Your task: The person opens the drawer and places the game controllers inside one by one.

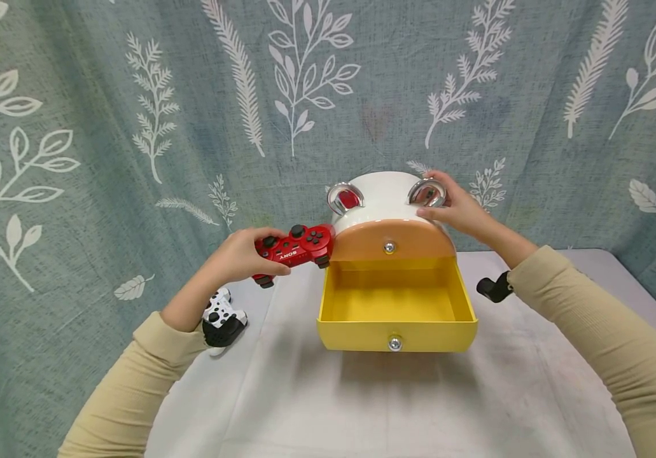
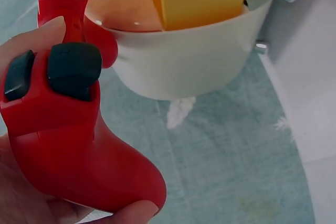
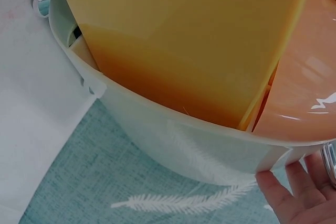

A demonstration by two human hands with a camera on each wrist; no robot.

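The red controller (image 1: 305, 249) is just left of the yellow drawer (image 1: 356, 337), pinched at one end by our left hand (image 1: 240, 256). We'd expect it light, stiff and slightly slick, best held by a handle. Our right hand (image 1: 460, 207) rests spread fingers on the white casing (image 1: 387, 200) above the drawer; a white controller (image 1: 224, 310) lies farther left of the drawer.

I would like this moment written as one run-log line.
left hand: holds red controller | right hand: touches case | yellow drawer: pulled out | white controller: on table
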